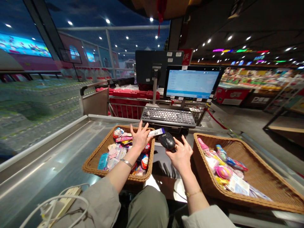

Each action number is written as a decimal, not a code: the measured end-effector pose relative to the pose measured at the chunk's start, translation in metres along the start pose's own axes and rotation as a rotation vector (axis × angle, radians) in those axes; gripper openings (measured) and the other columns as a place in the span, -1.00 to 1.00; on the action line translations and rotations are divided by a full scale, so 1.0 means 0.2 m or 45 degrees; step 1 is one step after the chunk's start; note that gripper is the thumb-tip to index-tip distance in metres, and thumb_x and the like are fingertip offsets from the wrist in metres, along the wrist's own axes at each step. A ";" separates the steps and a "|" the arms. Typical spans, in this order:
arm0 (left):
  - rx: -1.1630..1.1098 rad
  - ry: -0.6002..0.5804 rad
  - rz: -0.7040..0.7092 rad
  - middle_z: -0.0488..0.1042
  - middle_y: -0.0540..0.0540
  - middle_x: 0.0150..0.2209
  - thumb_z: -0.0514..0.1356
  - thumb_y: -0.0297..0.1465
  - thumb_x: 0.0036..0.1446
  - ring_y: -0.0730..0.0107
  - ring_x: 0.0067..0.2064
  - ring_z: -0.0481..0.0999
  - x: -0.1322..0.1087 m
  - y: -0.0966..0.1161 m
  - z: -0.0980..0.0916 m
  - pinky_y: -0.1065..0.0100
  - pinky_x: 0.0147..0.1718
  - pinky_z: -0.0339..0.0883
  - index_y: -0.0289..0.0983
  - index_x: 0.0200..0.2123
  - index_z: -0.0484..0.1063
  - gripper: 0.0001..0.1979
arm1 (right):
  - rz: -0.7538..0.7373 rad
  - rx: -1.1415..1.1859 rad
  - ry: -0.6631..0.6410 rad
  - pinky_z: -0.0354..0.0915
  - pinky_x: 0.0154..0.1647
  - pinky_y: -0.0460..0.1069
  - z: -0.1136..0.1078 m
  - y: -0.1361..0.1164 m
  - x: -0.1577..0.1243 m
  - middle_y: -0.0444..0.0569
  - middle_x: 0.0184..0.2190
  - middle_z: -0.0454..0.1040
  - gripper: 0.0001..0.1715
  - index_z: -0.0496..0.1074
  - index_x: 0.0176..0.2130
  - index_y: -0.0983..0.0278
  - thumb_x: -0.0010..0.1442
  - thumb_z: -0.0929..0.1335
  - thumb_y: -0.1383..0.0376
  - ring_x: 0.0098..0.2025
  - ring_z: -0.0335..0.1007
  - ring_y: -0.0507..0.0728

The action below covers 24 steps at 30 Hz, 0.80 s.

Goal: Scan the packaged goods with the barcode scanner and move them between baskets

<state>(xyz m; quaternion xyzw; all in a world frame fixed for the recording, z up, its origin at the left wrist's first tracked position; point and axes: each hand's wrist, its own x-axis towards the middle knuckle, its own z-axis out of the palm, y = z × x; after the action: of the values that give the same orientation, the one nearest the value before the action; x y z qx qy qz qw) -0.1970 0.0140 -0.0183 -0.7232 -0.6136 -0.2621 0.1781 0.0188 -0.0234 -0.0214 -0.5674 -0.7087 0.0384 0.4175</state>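
Note:
My left hand is over the left wicker basket, its fingers partly spread. At its thumb side it grips a narrow white packet with a purple-blue end and what looks like a barcode. Close beside that, my right hand is closed around a black handheld barcode scanner, whose head is turned toward the packet. Small toys and candy packs fill much of the left basket. A right wicker basket holds a loose pile of colourful packaged toys along its left side.
Beyond my hands are a black keyboard and a lit monitor. A metal counter runs along the left, with a power strip and white cables at the lower left. Shopping carts stand behind the keyboard.

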 end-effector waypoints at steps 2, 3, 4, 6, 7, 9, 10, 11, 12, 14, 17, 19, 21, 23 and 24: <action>-0.001 -0.008 -0.008 0.30 -0.06 0.29 0.17 -0.24 0.26 -0.14 0.43 -0.09 0.00 0.00 0.00 -0.50 0.25 -0.51 -0.07 -0.03 0.52 -0.75 | 0.005 0.010 -0.011 -0.08 0.22 0.30 0.00 0.00 0.00 -0.05 0.06 0.52 -0.89 0.55 -0.40 0.18 -0.03 0.42 0.23 0.35 0.02 0.36; -0.002 -0.015 -0.012 0.30 -0.07 0.30 0.17 -0.24 0.26 -0.15 0.43 -0.09 0.00 0.00 0.00 -0.51 0.24 -0.51 -0.08 -0.03 0.52 -0.75 | 0.007 0.015 -0.016 -0.10 0.23 0.30 0.00 0.00 0.00 -0.05 0.06 0.52 -0.89 0.55 -0.40 0.18 -0.03 0.42 0.23 0.35 0.02 0.36; -0.004 -0.020 -0.015 0.29 -0.07 0.30 0.18 -0.25 0.25 -0.15 0.43 -0.09 0.00 0.00 0.00 -0.51 0.24 -0.51 -0.08 -0.02 0.52 -0.74 | 0.009 0.018 -0.019 -0.11 0.23 0.29 0.00 -0.01 0.00 -0.06 0.06 0.52 -0.89 0.55 -0.40 0.18 -0.03 0.42 0.24 0.35 0.02 0.36; -0.006 -0.014 -0.014 0.30 -0.08 0.29 0.20 -0.26 0.24 -0.16 0.43 -0.07 0.00 0.00 0.00 -0.51 0.24 -0.51 -0.08 -0.02 0.52 -0.74 | 0.011 0.022 -0.024 -0.12 0.24 0.29 0.00 -0.01 0.00 -0.08 0.06 0.52 -0.88 0.55 -0.39 0.18 -0.03 0.43 0.24 0.36 0.01 0.35; -0.005 0.000 -0.013 0.32 -0.08 0.28 0.20 -0.26 0.23 -0.15 0.42 -0.05 0.00 0.00 0.00 -0.51 0.24 -0.49 -0.08 -0.03 0.53 -0.74 | 0.012 0.023 -0.025 -0.12 0.24 0.29 0.00 -0.01 0.00 -0.08 0.06 0.52 -0.88 0.55 -0.38 0.18 -0.03 0.43 0.25 0.36 0.01 0.35; -0.001 0.037 -0.012 0.34 -0.07 0.27 0.22 -0.28 0.22 -0.14 0.41 0.01 -0.01 0.00 0.01 -0.51 0.25 -0.46 -0.08 -0.05 0.54 -0.76 | 0.007 0.026 -0.029 -0.12 0.23 0.29 -0.01 -0.01 0.00 -0.08 0.06 0.52 -0.89 0.55 -0.39 0.18 -0.03 0.42 0.25 0.36 0.01 0.35; 0.003 0.055 -0.010 0.35 -0.07 0.26 0.22 -0.29 0.21 -0.13 0.40 0.04 -0.01 0.00 0.01 -0.51 0.25 -0.44 -0.08 -0.07 0.54 -0.77 | 0.004 0.027 -0.030 -0.12 0.23 0.29 -0.01 -0.01 0.00 -0.08 0.06 0.52 -0.90 0.55 -0.40 0.18 -0.03 0.42 0.25 0.36 0.01 0.35; 0.007 0.070 -0.008 0.35 -0.06 0.26 0.22 -0.29 0.21 -0.12 0.40 0.05 -0.01 0.00 0.02 -0.51 0.25 -0.42 -0.08 -0.08 0.54 -0.79 | 0.000 0.027 -0.032 -0.12 0.23 0.29 -0.01 -0.01 0.00 -0.08 0.06 0.52 -0.91 0.55 -0.41 0.18 -0.02 0.42 0.26 0.36 0.01 0.36; 0.011 0.081 -0.005 0.36 -0.05 0.26 0.23 -0.29 0.21 -0.12 0.40 0.06 -0.01 0.00 0.02 -0.51 0.25 -0.41 -0.08 -0.09 0.54 -0.79 | -0.002 0.027 -0.030 -0.12 0.23 0.29 -0.01 -0.01 0.00 -0.08 0.06 0.53 -0.92 0.54 -0.41 0.18 -0.03 0.42 0.25 0.36 0.01 0.36; 0.016 0.094 0.000 0.36 -0.05 0.25 0.23 -0.29 0.21 -0.12 0.40 0.06 -0.01 0.00 0.02 -0.51 0.25 -0.39 -0.08 -0.09 0.54 -0.80 | -0.006 0.025 -0.031 -0.13 0.24 0.28 -0.01 -0.01 0.00 -0.10 0.05 0.53 -0.92 0.54 -0.41 0.17 -0.03 0.43 0.25 0.36 0.01 0.35; 0.015 0.098 0.004 0.37 -0.06 0.25 0.23 -0.30 0.21 -0.12 0.39 0.07 -0.01 0.00 0.02 -0.52 0.24 -0.38 -0.08 -0.09 0.54 -0.80 | -0.010 0.027 -0.031 -0.14 0.24 0.28 -0.01 -0.01 0.00 -0.12 0.05 0.53 -0.91 0.54 -0.41 0.17 -0.03 0.43 0.25 0.36 0.01 0.34; 0.012 0.097 0.007 0.37 -0.05 0.25 0.23 -0.30 0.21 -0.12 0.39 0.09 -0.01 0.00 0.01 -0.51 0.24 -0.38 -0.08 -0.09 0.54 -0.80 | -0.015 0.030 -0.029 -0.14 0.24 0.28 -0.01 -0.01 0.00 -0.11 0.04 0.53 -0.92 0.53 -0.42 0.18 -0.03 0.43 0.25 0.36 0.01 0.35; 0.012 0.095 0.009 0.37 -0.06 0.25 0.24 -0.30 0.21 -0.12 0.39 0.09 -0.01 0.00 0.01 -0.51 0.25 -0.39 -0.08 -0.09 0.54 -0.80 | -0.018 0.032 -0.025 -0.15 0.24 0.28 -0.01 -0.01 -0.01 -0.11 0.04 0.54 -0.92 0.53 -0.42 0.18 -0.03 0.43 0.26 0.36 0.01 0.34; 0.012 0.093 0.010 0.36 -0.07 0.25 0.24 -0.30 0.20 -0.12 0.39 0.09 -0.01 0.00 0.01 -0.50 0.25 -0.40 -0.08 -0.09 0.54 -0.79 | -0.016 0.032 -0.024 -0.16 0.25 0.27 -0.01 -0.01 -0.01 -0.13 0.04 0.54 -0.91 0.54 -0.41 0.17 -0.04 0.43 0.26 0.36 0.01 0.34; 0.012 0.093 0.011 0.36 -0.07 0.25 0.25 -0.31 0.19 -0.12 0.39 0.09 -0.01 0.00 0.01 -0.50 0.25 -0.41 -0.08 -0.09 0.54 -0.79 | -0.015 0.030 -0.024 -0.16 0.25 0.27 -0.01 -0.01 -0.01 -0.14 0.04 0.54 -0.91 0.54 -0.40 0.17 -0.04 0.43 0.26 0.36 0.01 0.33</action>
<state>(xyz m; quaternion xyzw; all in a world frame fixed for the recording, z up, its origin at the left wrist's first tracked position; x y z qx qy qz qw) -0.1969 0.0139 -0.0218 -0.7151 -0.6046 -0.2848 0.2049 0.0190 -0.0259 -0.0198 -0.5578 -0.7155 0.0496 0.4177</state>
